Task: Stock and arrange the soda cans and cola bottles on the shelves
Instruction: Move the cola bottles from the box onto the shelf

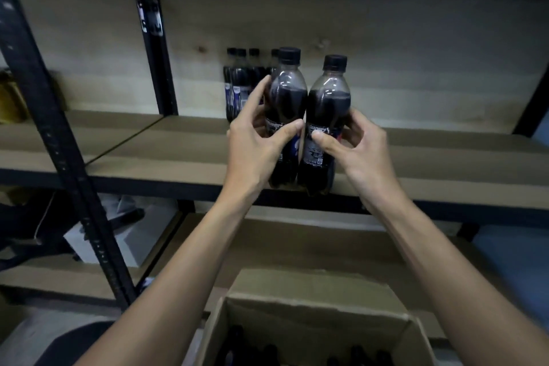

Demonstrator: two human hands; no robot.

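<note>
Left hand (255, 145) curled round one dark plastic cola bottle (289, 98), right hand (361, 148) round a second cola bottle (329, 107). The two touched between the hands, just over the brown wooden shelf (178, 154).

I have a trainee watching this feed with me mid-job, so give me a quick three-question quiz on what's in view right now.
1. True or false: the left hand grips the left cola bottle and the right hand grips the right cola bottle.
2. Where do the stocked bottles stand? A: at the back of the shelf. B: on the floor. C: on top of a stool.
3. What shows inside the open cardboard box below the hands?

Key: 1 true; 2 A; 3 the dark tops of more bottles.
</note>
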